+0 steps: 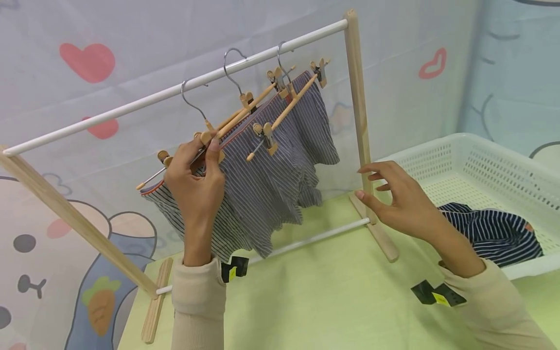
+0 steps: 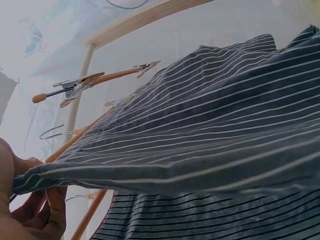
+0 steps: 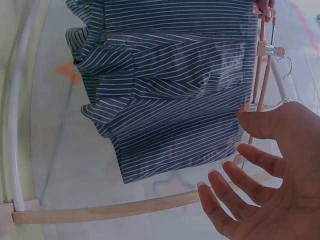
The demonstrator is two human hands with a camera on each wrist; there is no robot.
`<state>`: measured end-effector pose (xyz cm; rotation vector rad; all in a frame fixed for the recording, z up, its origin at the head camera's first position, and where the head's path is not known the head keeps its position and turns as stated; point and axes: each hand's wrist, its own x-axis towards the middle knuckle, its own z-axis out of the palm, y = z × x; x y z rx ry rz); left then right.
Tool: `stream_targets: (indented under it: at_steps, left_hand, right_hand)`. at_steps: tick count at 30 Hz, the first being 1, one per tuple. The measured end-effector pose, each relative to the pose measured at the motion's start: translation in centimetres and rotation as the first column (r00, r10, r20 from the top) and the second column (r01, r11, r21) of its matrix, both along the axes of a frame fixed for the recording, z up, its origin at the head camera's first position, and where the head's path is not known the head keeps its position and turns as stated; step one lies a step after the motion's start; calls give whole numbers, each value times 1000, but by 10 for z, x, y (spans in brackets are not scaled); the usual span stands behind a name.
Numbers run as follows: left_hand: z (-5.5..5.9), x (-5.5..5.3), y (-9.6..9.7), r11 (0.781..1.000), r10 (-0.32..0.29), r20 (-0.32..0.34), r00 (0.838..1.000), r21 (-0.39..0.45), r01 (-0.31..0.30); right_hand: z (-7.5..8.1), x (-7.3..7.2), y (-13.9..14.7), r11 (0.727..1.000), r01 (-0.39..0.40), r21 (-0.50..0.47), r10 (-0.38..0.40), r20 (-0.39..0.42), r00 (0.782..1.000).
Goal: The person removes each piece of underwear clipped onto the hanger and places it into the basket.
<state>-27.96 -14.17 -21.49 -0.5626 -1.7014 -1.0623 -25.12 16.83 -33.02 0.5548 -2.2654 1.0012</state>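
Striped shorts [image 1: 262,180] hang from a wooden clip hanger [image 1: 240,119] on the rack, their orange-edged waistband running along the hanger's bar. My left hand [image 1: 194,170] pinches the clip at the hanger's near end, at the corner of that waistband. In the left wrist view, the thumb and fingers [image 2: 35,210] close around the corner of the striped cloth [image 2: 150,170]. My right hand [image 1: 402,204] is held in the air before the rack's right post, fingers spread and slightly bent, holding nothing. The right wrist view shows its fingertips short of the shorts [image 3: 175,135].
A white rod [image 1: 144,102] on wooden posts [image 1: 358,97] carries the hangers. Another clip hanger [image 1: 293,107] hangs to the right; dark-striped shorts [image 1: 168,209] hang to the left. A white basket [image 1: 463,146] holds a navy striped garment [image 1: 494,233]. Underneath is a green table [image 1: 306,301].
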Motion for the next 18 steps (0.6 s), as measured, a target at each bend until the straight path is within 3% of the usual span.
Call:
stream_targets:
  at_steps: [18]
  left_hand:
    - [-17,2,-8,1000,-22,-38,999,-3,22]
  right_hand:
    - [1,1,-1,1000,9,-5,-9,36,999]
